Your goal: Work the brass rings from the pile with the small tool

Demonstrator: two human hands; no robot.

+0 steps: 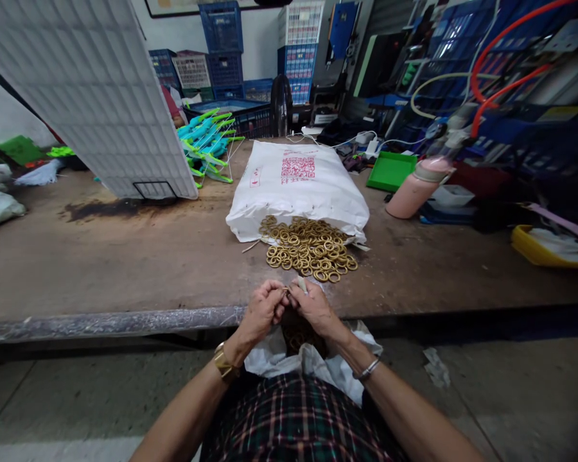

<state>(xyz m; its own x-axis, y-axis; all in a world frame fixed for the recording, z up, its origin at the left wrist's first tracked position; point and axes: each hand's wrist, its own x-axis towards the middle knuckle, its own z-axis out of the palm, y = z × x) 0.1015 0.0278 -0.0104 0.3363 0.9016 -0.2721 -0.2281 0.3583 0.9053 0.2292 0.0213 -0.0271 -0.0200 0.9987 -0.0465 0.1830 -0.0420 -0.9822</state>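
My left hand [264,305] and my right hand [314,309] meet just over the table's front edge, fingers pinched together. Between the fingertips shows a bit of a small gold-coloured ring [286,292], mostly hidden. A pale flat piece [302,285] sticks up at my right hand's fingers; whether it is a tool or a finger wrap I cannot tell. Just beyond, a heap of gold-coloured rings [313,247] spills from the mouth of a white woven sack [255,186] lying on its side. Below my hands, an open white bag [264,356] in my lap has more rings [298,337] inside.
On the wooden table [173,256], a grey ribbed panel [101,96] leans at the left, beside green and blue plastic frames [207,147]. Right of the sack are a green tray [392,171], a pink bottle [417,189] and a yellow tray [534,247]. Crates [224,70] stack behind.
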